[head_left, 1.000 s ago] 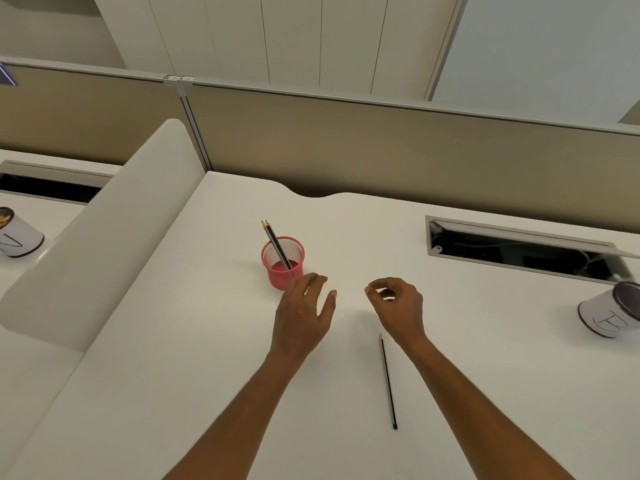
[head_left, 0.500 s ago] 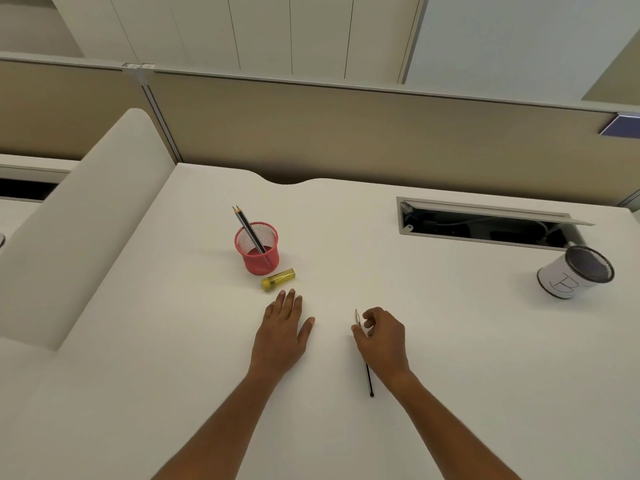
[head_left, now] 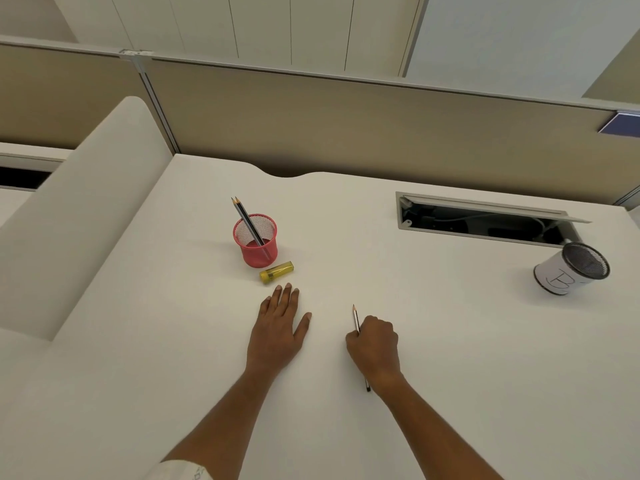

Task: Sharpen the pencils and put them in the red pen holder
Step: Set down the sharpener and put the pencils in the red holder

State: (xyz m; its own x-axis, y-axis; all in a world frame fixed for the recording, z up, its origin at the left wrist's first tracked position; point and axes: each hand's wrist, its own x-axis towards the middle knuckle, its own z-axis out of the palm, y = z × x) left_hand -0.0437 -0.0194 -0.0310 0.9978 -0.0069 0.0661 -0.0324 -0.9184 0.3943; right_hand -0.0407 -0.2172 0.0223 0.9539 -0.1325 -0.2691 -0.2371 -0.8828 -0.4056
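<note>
Head view: the right hand [head_left: 374,344] is curled round a pencil [head_left: 355,318], tip pointing away, its rear end showing below the wrist. The left hand [head_left: 278,325] lies flat on the desk [head_left: 433,306], fingers straight and together. A red pen holder [head_left: 256,241] stands beyond it with two pencils [head_left: 246,220] leaning inside. A yellow sharpener [head_left: 276,271] lies just beside the holder. A white cup [head_left: 568,271] stands far right.

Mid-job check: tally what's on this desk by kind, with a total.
Pencils: 3, two pencils in the red pen holder, one pencil in the right hand
Pen holders: 2, the red one and a white holder
Yellow sharpener: 1
Total: 6
</note>
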